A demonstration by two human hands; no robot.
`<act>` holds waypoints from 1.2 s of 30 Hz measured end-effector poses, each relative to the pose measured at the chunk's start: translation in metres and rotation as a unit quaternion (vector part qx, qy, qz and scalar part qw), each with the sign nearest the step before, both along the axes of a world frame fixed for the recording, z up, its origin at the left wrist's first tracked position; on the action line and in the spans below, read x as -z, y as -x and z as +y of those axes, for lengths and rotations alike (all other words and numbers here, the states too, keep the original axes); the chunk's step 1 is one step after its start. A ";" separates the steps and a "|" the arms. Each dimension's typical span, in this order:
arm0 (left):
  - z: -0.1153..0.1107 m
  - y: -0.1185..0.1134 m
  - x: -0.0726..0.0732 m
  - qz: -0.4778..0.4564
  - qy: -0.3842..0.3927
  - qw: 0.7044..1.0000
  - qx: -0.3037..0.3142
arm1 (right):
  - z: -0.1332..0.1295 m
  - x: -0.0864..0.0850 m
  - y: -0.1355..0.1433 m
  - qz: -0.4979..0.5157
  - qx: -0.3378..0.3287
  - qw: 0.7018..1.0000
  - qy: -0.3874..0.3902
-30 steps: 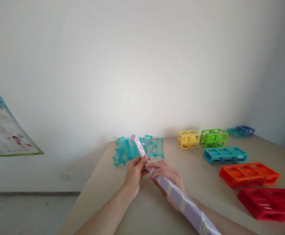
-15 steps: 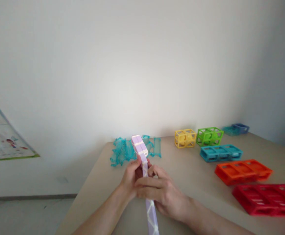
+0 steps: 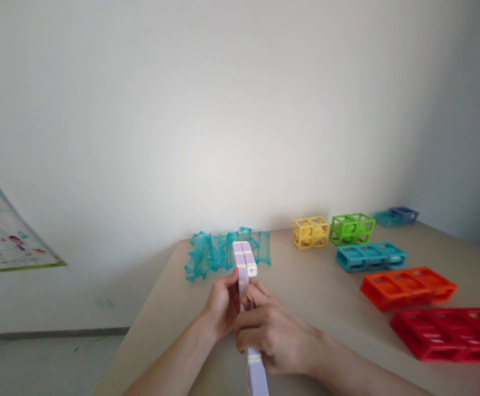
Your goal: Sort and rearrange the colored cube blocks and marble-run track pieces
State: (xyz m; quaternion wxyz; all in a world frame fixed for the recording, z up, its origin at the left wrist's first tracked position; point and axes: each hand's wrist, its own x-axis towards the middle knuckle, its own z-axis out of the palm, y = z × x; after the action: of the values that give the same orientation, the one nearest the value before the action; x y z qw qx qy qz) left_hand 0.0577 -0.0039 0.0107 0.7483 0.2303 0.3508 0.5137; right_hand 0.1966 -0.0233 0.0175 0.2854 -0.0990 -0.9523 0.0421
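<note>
A long lilac twisty snake puzzle (image 3: 258, 379) with white bands runs from the bottom of the view up between my two hands. Its far end is doubled over into two side-by-side bars, with a white end face showing. My left hand (image 3: 222, 305) grips it from the left, the thumb along its edge below the doubled part. Curled over the middle of the puzzle from the right are the fingers of my right hand (image 3: 270, 327). Some of the left fingers are hidden behind the puzzle.
Clear teal plastic pieces (image 3: 204, 256) lie beyond my hands on the table (image 3: 174, 335). At the right stand open-frame blocks: yellow (image 3: 310, 232), green (image 3: 352, 229), teal (image 3: 370, 257), orange (image 3: 408, 287) and red (image 3: 450, 334). A blue container (image 3: 404, 215) is at the far corner.
The puzzle has rolled in my hands: its zigzag side has turned away and the banded side faces up. Its doubled end has moved right and slightly down.
</note>
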 end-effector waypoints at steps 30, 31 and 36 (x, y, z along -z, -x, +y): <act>0.000 -0.005 0.011 0.379 -0.144 0.912 0.063 | 0.039 0.036 -0.004 0.366 0.203 0.746 0.517; 0.001 -0.004 0.012 0.363 -0.145 0.918 0.066 | 0.038 0.035 -0.004 0.356 0.207 0.753 0.513; 0.000 -0.004 0.015 0.272 -0.154 0.947 0.073 | 0.035 0.032 -0.004 0.338 0.210 0.780 0.483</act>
State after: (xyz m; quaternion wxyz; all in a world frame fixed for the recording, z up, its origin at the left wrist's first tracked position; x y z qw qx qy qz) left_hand 0.0618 -0.0041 -0.0042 0.6156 0.4986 0.4397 0.4232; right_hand 0.2011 0.0113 -0.0146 0.5057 -0.4011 -0.6050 0.4662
